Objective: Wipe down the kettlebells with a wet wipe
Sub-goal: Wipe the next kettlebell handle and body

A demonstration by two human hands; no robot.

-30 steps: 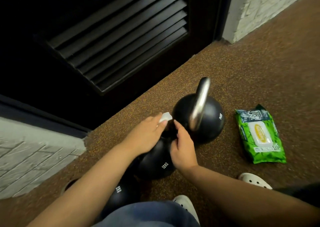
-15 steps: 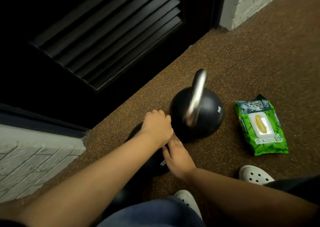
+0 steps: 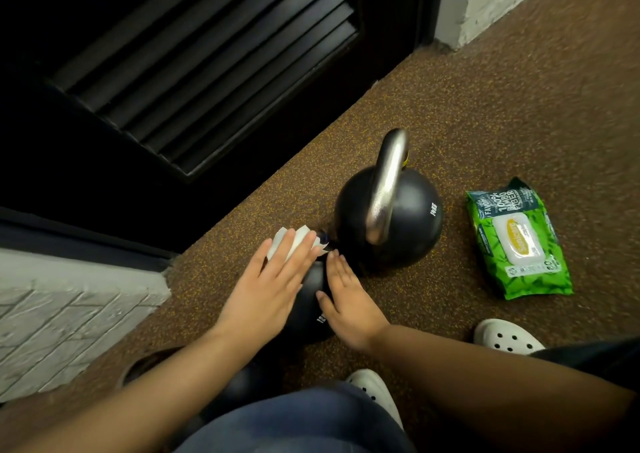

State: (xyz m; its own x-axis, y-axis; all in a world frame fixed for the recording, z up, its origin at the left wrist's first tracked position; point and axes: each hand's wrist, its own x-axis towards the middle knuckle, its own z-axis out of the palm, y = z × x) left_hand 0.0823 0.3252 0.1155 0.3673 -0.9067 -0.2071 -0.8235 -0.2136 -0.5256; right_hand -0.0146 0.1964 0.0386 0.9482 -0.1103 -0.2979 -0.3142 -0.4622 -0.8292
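Under left fingers [image 3: 294, 244], white wipe [image 3: 281, 241]

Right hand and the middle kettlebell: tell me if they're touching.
Touching. The head view shows the right hand laid flat on the middle kettlebell, palm and fingers against its right side.

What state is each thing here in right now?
Large kettlebell: upright on the floor, handle up, untouched.
Middle kettlebell: both hands on it.
Wet wipe: pressed flat under the left hand.
Right hand: flat, steadying the kettlebell.
Wipes pack: flat on the floor, lid closed.
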